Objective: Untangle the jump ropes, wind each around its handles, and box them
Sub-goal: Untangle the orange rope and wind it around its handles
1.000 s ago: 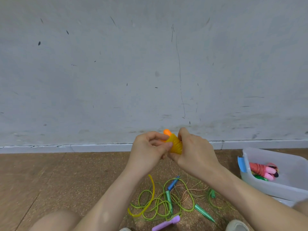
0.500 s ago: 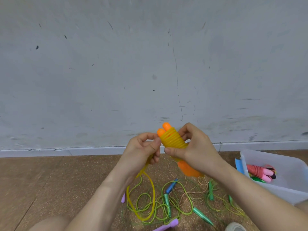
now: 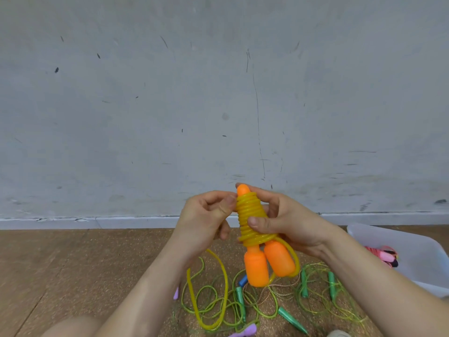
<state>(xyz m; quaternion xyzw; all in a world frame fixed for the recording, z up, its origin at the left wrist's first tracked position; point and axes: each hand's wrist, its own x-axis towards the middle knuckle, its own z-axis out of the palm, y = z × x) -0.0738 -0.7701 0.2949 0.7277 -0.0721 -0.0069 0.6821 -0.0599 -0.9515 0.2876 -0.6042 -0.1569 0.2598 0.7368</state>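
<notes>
Yellow rope [image 3: 250,216] partly wound on its orange handles [image 3: 257,268].
My right hand [image 3: 291,222] grips the two handles upright, thumb pressed on the coil round their upper part. My left hand [image 3: 204,218] holds the rope beside the coil's top. The loose tail hangs to the floor [image 3: 73,268] among tangled green ropes [image 3: 245,310]. A pale box [image 3: 418,259] at my right holds a pink rope [image 3: 380,255].

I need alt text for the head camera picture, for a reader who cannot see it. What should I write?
A right hand grips two orange handles upright, and the left hand pinches the yellow rope wound round their upper half. Tangled green ropes lie on the floor below; a plastic box at right holds a pink rope.
</notes>
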